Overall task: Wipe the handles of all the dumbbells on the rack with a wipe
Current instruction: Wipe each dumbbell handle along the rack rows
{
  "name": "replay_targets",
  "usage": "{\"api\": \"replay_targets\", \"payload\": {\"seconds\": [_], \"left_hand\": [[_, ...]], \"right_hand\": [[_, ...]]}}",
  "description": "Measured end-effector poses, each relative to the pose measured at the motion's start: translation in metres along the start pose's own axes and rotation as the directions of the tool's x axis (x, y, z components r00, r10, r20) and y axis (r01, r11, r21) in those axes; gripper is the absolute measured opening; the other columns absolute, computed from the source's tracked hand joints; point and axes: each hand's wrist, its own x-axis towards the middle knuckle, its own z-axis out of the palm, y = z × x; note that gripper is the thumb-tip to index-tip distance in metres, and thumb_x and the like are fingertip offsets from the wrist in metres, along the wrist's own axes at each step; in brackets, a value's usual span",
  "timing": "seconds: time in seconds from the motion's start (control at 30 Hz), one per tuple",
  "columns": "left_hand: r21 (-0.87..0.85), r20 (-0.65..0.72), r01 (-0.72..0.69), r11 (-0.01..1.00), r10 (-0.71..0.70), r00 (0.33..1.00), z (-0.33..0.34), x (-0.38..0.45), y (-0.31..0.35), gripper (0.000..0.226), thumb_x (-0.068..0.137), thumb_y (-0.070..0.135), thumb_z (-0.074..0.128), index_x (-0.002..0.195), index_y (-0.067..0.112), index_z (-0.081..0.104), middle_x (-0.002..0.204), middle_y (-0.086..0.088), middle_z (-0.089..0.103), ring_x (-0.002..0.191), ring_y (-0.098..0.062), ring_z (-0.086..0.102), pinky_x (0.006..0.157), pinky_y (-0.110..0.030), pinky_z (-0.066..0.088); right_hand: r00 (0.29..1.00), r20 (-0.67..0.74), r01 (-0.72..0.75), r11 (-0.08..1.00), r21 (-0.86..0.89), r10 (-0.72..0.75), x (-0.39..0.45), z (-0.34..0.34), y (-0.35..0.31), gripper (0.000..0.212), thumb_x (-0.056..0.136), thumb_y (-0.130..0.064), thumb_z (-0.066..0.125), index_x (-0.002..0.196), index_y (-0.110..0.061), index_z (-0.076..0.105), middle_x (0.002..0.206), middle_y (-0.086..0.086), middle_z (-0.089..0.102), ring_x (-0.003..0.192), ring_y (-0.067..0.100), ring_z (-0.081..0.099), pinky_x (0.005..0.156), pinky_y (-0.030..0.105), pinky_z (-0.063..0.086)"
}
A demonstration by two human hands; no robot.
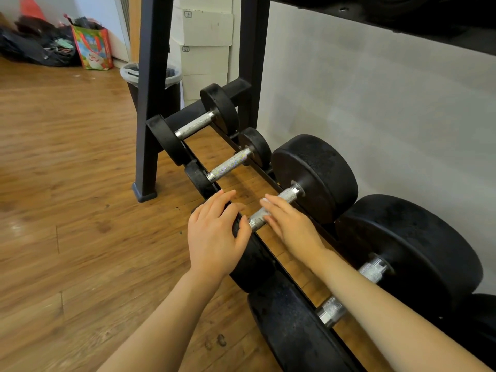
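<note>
Faintly, small handwritten tags show on the stacked white boxes [206,36] behind the rack [150,103], one reading roughly "14"; the other is too small to read. Four dumbbells lie in a row on the lowest rails, each with black round heads and a knurled silver handle. On the third dumbbell [314,173], the left hand [214,237] rests on the near head with relaxed fingers, while the right hand [290,224] lies over the handle [288,194], fingers straight. No wipe is visible.
</note>
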Motion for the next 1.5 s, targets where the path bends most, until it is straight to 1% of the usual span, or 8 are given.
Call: {"api": "replay_targets", "payload": {"seconds": [0.2,0.5,0.67,0.83,0.97,1.13,1.37,1.5], "left_hand": [[-0.012,-0.018,-0.010,1.000,0.010,1.000,0.000,0.000,0.000,0.034,0.091,0.038,0.044,0.103,0.023,0.072,0.130,0.003,0.063,0.131,-0.017,0.049,0.101,-0.031,0.031],[-0.012,-0.012,-0.012,1.000,0.011,1.000,0.000,0.001,0.000,0.035,0.091,0.038,0.044,0.104,0.022,0.072,0.130,0.003,0.063,0.131,-0.017,0.049,0.102,-0.033,0.033],[-0.020,-0.009,-0.011,1.000,0.010,1.000,0.000,0.001,-0.001,0.036,0.091,0.038,0.044,0.105,0.022,0.072,0.131,0.003,0.062,0.130,-0.017,0.050,0.101,-0.036,0.036],[-0.016,-0.004,-0.007,1.000,0.007,1.000,0.000,0.001,-0.001,0.037,0.091,0.039,0.042,0.106,0.022,0.072,0.131,0.003,0.062,0.131,-0.017,0.049,0.102,-0.032,0.031],[-0.013,0.005,-0.001,1.000,0.002,1.000,0.000,0.002,-0.001,0.037,0.091,0.040,0.042,0.105,0.022,0.072,0.131,0.004,0.062,0.131,-0.016,0.049,0.101,-0.029,0.028],[-0.010,-0.003,-0.007,1.000,0.007,1.000,-0.001,0.001,-0.001,0.038,0.091,0.040,0.042,0.105,0.022,0.072,0.130,0.003,0.062,0.130,-0.017,0.050,0.100,-0.030,0.031],[-0.011,-0.001,-0.011,1.000,0.011,1.000,0.000,0.002,-0.001,0.037,0.090,0.040,0.042,0.104,0.022,0.072,0.130,0.002,0.063,0.130,-0.018,0.050,0.101,-0.037,0.037],[-0.010,-0.007,-0.011,1.000,0.011,1.000,0.000,0.002,0.000,0.037,0.091,0.039,0.042,0.105,0.022,0.072,0.129,0.002,0.063,0.129,-0.018,0.051,0.100,-0.038,0.038]], "right_hand": [[0.982,0.186,-0.057,0.958,0.282,0.003,-0.004,0.003,-0.017,0.042,0.100,-0.018,0.047,0.142,-0.019,0.046,0.146,-0.003,0.045,0.134,0.007,0.040,0.114,0.031,0.031],[0.992,0.124,-0.017,0.975,0.223,-0.011,-0.006,0.003,-0.019,0.049,0.096,-0.007,0.052,0.143,-0.012,0.041,0.143,0.007,0.049,0.130,0.018,0.046,0.109,0.034,0.039],[0.976,0.212,-0.015,0.966,0.258,-0.042,-0.006,0.009,-0.019,0.043,0.100,-0.015,0.047,0.143,-0.021,0.043,0.149,-0.005,0.040,0.137,0.011,0.036,0.115,0.034,0.030],[0.993,0.106,0.027,0.980,0.196,-0.049,-0.004,0.009,-0.010,0.046,0.092,-0.004,0.058,0.137,-0.008,0.051,0.141,0.009,0.050,0.128,0.024,0.050,0.104,0.046,0.044],[0.980,0.184,0.044,0.978,0.202,-0.082,-0.006,0.008,-0.016,0.041,0.100,-0.022,0.046,0.141,-0.024,0.047,0.147,-0.006,0.044,0.134,0.007,0.040,0.106,0.009,0.027],[0.980,0.193,0.041,0.998,0.052,-0.051,-0.008,0.003,-0.009,0.053,0.091,-0.007,0.052,0.142,-0.019,0.045,0.149,-0.003,0.041,0.126,0.024,0.051,0.095,0.047,0.048],[0.966,0.243,0.086,0.996,0.020,-0.089,-0.008,0.004,-0.020,0.054,0.095,-0.008,0.051,0.146,-0.019,0.038,0.152,-0.003,0.036,0.123,0.027,0.052,0.094,0.047,0.048],[0.998,0.064,0.026,0.998,-0.054,-0.022,-0.006,0.004,-0.008,0.056,0.084,0.002,0.064,0.135,-0.016,0.052,0.142,0.001,0.050,0.100,0.027,0.064,0.072,0.047,0.056]]}}
